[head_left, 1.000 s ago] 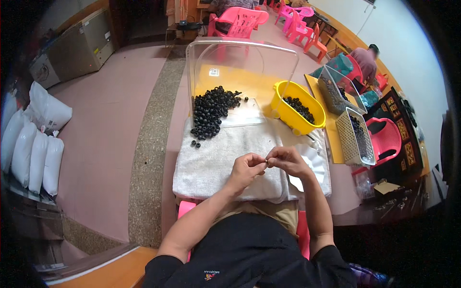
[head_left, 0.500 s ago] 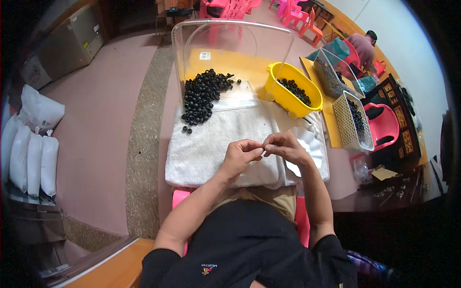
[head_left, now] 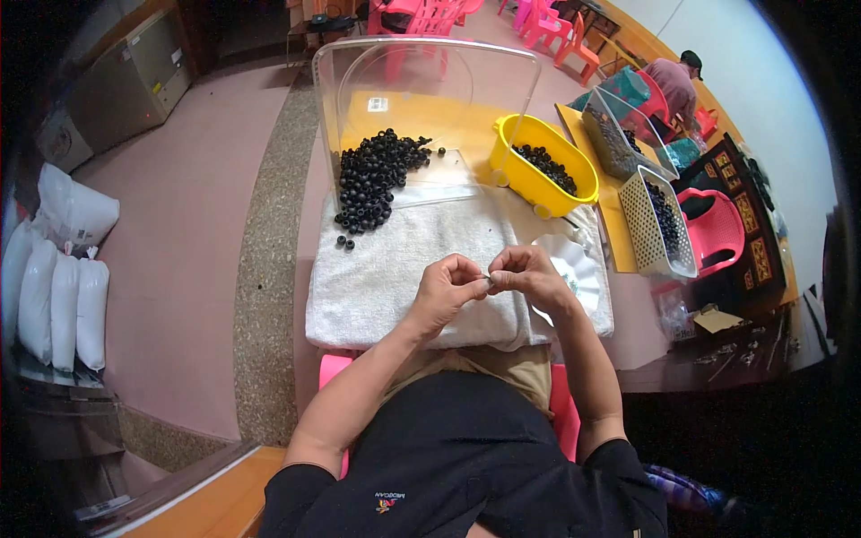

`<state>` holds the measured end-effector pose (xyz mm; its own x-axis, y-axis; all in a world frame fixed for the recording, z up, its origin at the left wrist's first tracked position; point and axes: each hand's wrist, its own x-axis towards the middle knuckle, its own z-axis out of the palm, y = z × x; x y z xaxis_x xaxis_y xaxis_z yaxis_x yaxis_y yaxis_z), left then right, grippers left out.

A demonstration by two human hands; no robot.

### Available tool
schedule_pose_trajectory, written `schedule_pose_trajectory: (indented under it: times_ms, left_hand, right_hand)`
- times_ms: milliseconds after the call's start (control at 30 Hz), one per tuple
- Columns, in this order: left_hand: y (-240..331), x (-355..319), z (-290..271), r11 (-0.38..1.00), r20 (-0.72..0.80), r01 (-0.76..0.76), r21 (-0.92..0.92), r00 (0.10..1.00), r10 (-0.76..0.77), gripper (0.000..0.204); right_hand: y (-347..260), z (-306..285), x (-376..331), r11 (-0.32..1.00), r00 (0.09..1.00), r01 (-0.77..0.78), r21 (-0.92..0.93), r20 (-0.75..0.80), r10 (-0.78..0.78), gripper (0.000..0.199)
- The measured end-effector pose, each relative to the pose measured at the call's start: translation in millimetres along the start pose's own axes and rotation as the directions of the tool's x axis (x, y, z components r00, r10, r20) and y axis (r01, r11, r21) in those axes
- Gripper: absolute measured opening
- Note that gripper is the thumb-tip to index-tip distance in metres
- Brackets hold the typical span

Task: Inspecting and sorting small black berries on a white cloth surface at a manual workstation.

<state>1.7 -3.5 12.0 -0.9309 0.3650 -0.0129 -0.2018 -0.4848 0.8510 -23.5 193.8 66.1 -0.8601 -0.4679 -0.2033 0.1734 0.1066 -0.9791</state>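
Tiny dark piece (head_left: 487, 277), a single one too small to make out clearly, is being pinched over a pale terry towel (head_left: 404, 287). Two bare hands are meeting at it: the left hand (head_left: 446, 289) and the right hand (head_left: 527, 272) are both clamping it between thumb and fingers, tips close together. One white, frilly-edged dish (head_left: 577, 257) is lying just beside the right hand, partly hidden by it. Farther along the towel, two round black beads (head_left: 350, 244) are resting just off a large heap of black beads (head_left: 368, 179), too many to count; another lone bead (head_left: 441, 151) is lying off the heap's right side. One clear plastic box (head_left: 453, 47) is standing around the heap's far part. To its right, one oblong yellow plastic tub (head_left: 529, 190) is holding more black beads. Past a strip of yellow wooden bench (head_left: 621, 251), one white perforated basket (head_left: 641, 229) and one clear plastic bin (head_left: 619, 160) are holding others. Well beyond, one person in a mauve top (head_left: 673, 85) is leaning forward near a red chair (head_left: 657, 99).
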Motion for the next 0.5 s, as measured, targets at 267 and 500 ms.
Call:
schedule_pose_trajectory:
  times_ms: [267, 500]
  left_hand:
    - [-5.0, 2.5, -1.3, 0.999, -0.045, -0.023, 0.025, 0.999, 0.024, 0.015]
    - [-11.5, 2.4, -2.6, 0.999, -0.096, -0.019, -0.042, 0.995, 0.015, 0.013]
  right_hand:
    - [11.8, 13.4, -7.2, 0.964, 0.976, 0.12, -0.237, -0.148, -0.157, 0.01]
    - [17.4, 44.1, -15.7, 0.305, 0.653, 0.335, -0.891, -0.014, -0.757, 0.027]
